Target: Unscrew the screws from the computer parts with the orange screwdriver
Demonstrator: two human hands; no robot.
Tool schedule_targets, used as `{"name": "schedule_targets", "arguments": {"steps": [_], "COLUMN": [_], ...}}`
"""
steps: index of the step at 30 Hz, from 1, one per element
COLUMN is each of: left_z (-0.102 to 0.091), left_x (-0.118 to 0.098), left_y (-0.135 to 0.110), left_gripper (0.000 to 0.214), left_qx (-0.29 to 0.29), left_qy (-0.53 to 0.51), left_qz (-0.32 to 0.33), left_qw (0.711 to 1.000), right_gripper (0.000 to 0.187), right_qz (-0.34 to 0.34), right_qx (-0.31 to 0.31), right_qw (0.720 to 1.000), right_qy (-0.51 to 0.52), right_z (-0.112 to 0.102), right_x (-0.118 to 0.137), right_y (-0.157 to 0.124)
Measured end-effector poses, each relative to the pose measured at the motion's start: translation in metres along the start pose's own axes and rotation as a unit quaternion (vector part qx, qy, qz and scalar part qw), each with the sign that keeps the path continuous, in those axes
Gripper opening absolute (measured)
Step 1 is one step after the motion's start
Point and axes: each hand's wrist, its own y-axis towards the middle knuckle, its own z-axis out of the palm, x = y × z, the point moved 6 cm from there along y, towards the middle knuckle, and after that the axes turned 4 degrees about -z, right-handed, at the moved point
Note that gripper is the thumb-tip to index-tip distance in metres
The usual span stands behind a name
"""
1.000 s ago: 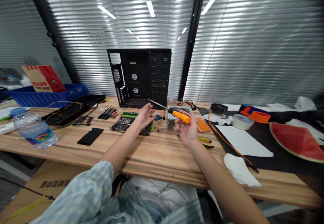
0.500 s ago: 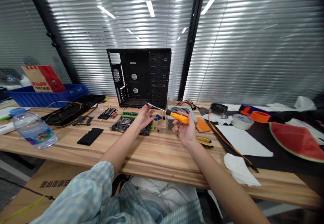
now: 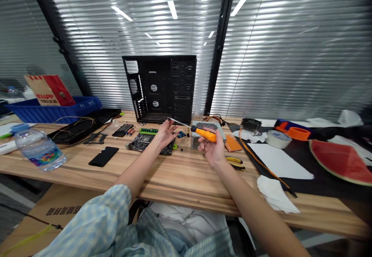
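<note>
My right hand (image 3: 212,148) is closed round the orange handle of a screwdriver (image 3: 205,133), whose metal shaft points left. At the shaft's end my left hand (image 3: 166,135) has thumb and finger drawn together beside the tip; a tiny dark thing shows there, too small to name. Beneath and behind the left hand lies a motherboard (image 3: 139,142) with a green memory stick along its far edge, partly covered by the hand and forearm. An open black computer case (image 3: 162,86) stands upright behind both hands. The grey perforated power supply (image 3: 195,142) sits behind the right hand.
Yellow-handled pliers (image 3: 235,163) lie right of my right wrist. A black flat panel (image 3: 104,156) and a water bottle (image 3: 40,148) are to the left, with a blue bin (image 3: 52,111) behind. At right are a cooling fan (image 3: 251,125), tape roll (image 3: 278,138) and watermelon-patterned piece (image 3: 340,162).
</note>
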Motion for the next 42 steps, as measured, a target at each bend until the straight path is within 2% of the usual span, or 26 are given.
{"name": "schedule_targets", "arguments": {"steps": [4, 10, 21, 42], "left_z": [0.0006, -0.0006, 0.0023, 0.0055], "left_x": [-0.0004, 0.0001, -0.0002, -0.0012], "left_y": [-0.0007, -0.0005, -0.0013, -0.0030], "left_gripper": [0.021, 0.023, 0.017, 0.019], "left_qx": [0.004, 0.003, 0.001, 0.032], "left_qy": [0.008, 0.001, 0.002, 0.017], "left_qz": [0.001, -0.002, 0.001, -0.013], "left_qw": [1.000, 1.000, 1.000, 0.999], "right_gripper": [0.043, 0.044, 0.044, 0.044], "right_qz": [-0.007, 0.017, 0.002, -0.009], "right_qx": [0.003, -0.003, 0.019, -0.004], "right_qw": [1.000, 1.000, 1.000, 1.000], "right_qy": [0.007, -0.008, -0.010, -0.006], "right_z": [0.0009, 0.0017, 0.0058, 0.0022], "right_x": [0.0024, 0.0004, 0.0031, 0.0043], "right_y": [-0.0002, 0.0008, -0.0027, -0.0012]}}
